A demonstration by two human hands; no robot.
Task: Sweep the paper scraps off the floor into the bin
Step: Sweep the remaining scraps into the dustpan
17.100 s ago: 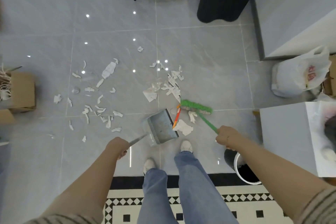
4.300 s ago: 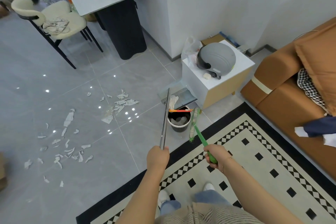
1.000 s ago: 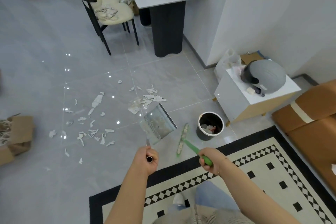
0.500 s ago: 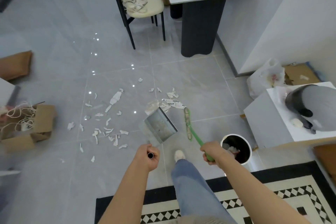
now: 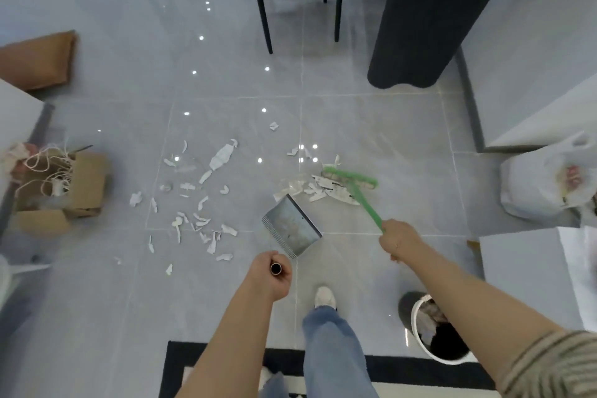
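Here, bin [image 5: 416, 329] holding what look like scraps, dustpan [image 5: 290, 225] seemingly bare, both hands' fingers curled round handles.

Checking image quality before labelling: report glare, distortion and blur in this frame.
Head view: ceiling-light glare dots the glossy floor tiles near the paper scraps; wide-angle bending tilts the cabinet at the right edge; cardboard box soft; broom and dustpan fairly sharp.

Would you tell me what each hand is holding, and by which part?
The left hand grips the dustpan by its handle's top end; the right hand grips the green broom on its handle.
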